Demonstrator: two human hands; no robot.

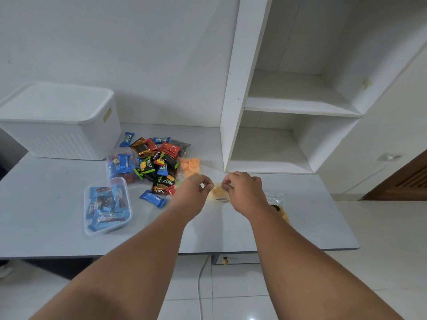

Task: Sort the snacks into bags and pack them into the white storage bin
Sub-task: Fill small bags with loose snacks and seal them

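Both hands were out over the middle of the grey desk (300,227), close together but not touching. The left hand (194,191) and the right hand (245,192) each had thumb and fingertips curled into a pinch on the top edge of a small clear bag (218,195), one at either end. The bag held pale yellow snacks and lay on the desk just beyond the knuckles, partly hidden by them.

The white bin (57,125) stood at the far left corner of the desk with its lid on, well apart from the hands. Between the bin and the hands lay a loose pile of snacks (159,158) in blue, red, black and green wrappers. A single blue wrapper (153,198) lay just left of the left wrist. A clear pack of light-blue wrappers (107,207) rested near the front left of the desk, and a second clear pack (120,166) with darker blue wrappers sat behind it, touching the pile. A clear bag of orange snacks (190,166) lay at the pile's right edge, just beyond the left hand. Another clear bag (276,200) with yellow crisps showed just right of the right forearm, partly covered by it.

A white shelf unit (235,88) rose from the back right of the desk.
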